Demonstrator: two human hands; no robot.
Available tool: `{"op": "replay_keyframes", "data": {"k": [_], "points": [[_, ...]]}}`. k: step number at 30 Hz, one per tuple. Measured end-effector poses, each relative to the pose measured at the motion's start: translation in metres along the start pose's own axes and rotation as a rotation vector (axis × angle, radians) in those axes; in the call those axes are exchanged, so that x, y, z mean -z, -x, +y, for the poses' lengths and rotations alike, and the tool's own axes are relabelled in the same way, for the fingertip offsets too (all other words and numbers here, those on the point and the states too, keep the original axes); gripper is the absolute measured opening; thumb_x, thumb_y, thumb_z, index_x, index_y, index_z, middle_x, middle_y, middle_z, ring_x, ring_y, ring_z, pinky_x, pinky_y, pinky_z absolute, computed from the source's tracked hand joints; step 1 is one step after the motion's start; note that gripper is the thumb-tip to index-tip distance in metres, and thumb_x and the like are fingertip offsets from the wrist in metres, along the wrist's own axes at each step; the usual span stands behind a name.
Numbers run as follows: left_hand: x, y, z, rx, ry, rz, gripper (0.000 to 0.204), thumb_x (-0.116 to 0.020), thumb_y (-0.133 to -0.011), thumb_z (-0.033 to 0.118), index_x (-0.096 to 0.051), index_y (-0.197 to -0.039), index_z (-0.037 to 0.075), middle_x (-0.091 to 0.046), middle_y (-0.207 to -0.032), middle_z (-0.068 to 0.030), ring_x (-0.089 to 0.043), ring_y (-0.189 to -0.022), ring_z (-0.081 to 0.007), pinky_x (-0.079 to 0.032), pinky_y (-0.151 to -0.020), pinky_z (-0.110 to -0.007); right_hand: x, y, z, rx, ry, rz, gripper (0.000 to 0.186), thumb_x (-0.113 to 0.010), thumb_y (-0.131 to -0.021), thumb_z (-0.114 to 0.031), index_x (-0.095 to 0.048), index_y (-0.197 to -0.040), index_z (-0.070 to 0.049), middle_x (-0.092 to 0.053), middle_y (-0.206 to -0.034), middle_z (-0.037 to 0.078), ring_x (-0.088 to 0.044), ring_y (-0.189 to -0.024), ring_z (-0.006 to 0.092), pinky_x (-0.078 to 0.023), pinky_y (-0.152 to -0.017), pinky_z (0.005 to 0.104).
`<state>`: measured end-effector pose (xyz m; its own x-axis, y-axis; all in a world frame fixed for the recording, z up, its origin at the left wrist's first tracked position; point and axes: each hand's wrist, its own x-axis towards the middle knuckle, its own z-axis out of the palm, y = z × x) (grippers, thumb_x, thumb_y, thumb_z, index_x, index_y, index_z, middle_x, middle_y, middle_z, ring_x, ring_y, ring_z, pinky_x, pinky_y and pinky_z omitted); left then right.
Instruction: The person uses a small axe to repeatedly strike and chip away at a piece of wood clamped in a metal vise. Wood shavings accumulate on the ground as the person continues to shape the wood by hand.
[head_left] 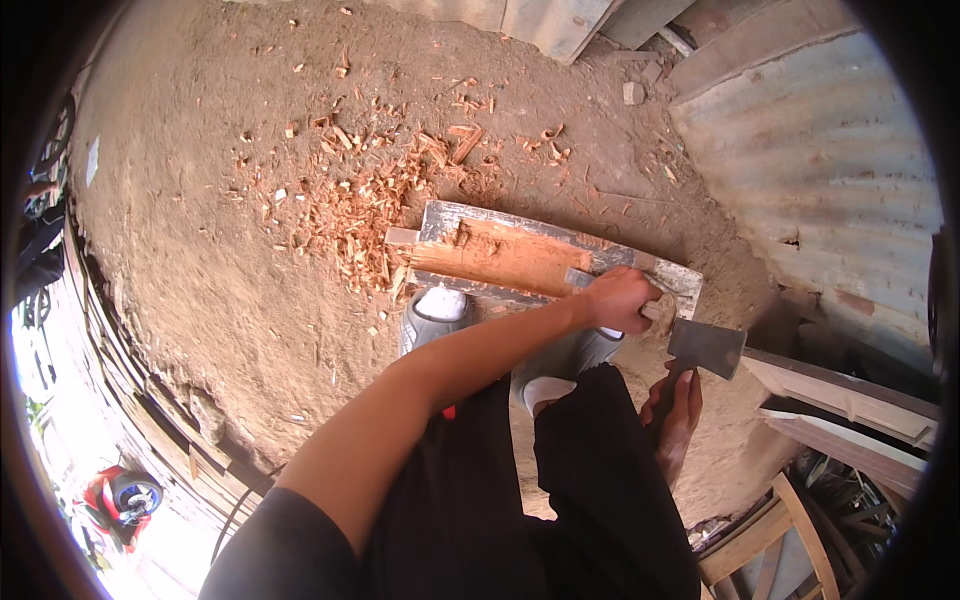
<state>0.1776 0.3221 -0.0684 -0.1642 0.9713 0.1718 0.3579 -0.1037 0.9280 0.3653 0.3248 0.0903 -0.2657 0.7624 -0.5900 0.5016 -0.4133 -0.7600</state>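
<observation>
A thick, weathered wooden block [430, 225] lies on the ground in front of my feet, with a long hollow of fresh orange wood [510, 255] cut into its top. My left hand [618, 298] is closed around a chisel [577, 277], its flat metal blade pointing left against the hollow's right part. The butt of its pale handle sticks out on the right of my fist. Close by on the right, my right hand [680, 405] grips a hatchet [708, 348] by its handle. The hatchet's broad dark head is just beyond the chisel's butt, apparently apart from it.
Orange wood chips [365, 205] are heaped left of the block and scattered beyond it on the dirt floor [190, 230]. My grey shoes [430, 325] stand at the block's near edge. A corrugated metal sheet [820, 190] rises at right, above stacked timber [850, 395]. A wooden frame [770, 540] stands lower right.
</observation>
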Motion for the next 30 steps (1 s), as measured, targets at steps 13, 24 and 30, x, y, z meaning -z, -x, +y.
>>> {"op": "replay_keyframes", "data": {"k": [13, 24, 30], "points": [[-0.017, 0.01, 0.004, 0.076, -0.071, 0.005, 0.02, -0.074, -0.065, 0.017, -0.064, -0.076, 0.003, -0.068, -0.074, -0.0186, -0.07, -0.076, -0.0403, -0.056, -0.071, -0.05, 0.0, -0.001, -0.002, 0.003, -0.011, -0.023, 0.049, -0.044, -0.11, -0.049, -0.052, -0.125, -0.003, -0.049, -0.068, 0.005, -0.049, -0.043, 0.0147, -0.04, -0.038, 0.0285], [-0.007, 0.0, -0.008, 0.155, -0.026, 0.153, 0.018, -0.072, -0.068, 0.02, -0.067, -0.076, 0.005, -0.068, -0.073, -0.0223, -0.07, -0.077, -0.043, -0.057, -0.074, -0.051, -0.012, -0.017, -0.016, 0.014, 0.242, 0.008, 0.031, -0.053, -0.109, -0.03, -0.052, -0.128, -0.005, -0.049, -0.069, 0.002, -0.05, -0.045, 0.012, -0.041, -0.04, 0.0272], [-0.005, -0.002, 0.004, 0.198, -0.035, 0.096, 0.019, -0.072, -0.07, 0.022, -0.069, -0.079, 0.005, -0.069, -0.074, -0.0225, -0.071, -0.078, -0.0428, -0.058, -0.076, -0.051, -0.021, -0.022, -0.029, 0.064, 0.076, 0.171, 0.028, -0.055, -0.108, -0.028, -0.054, -0.125, -0.006, -0.049, -0.069, 0.002, -0.05, -0.045, 0.0109, -0.04, -0.039, 0.0265]]}}
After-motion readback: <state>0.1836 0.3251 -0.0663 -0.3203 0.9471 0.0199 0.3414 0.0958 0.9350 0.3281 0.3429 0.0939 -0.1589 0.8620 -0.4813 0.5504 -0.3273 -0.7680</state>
